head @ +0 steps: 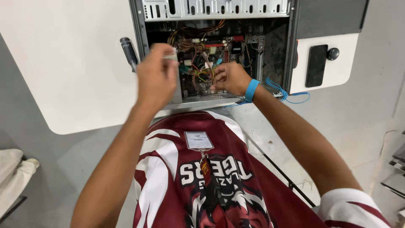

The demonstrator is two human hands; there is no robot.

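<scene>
My right hand [230,78] sat frame centre, fingers pinched on wires [202,69] inside open computer case [215,50]. My left hand [156,78] was raised left of it, blurred; grip unclear. Risk: tugging could unseat connector. Count: one screwdriver [129,54], one phone [316,65], one blue wrist strap [252,90].
</scene>
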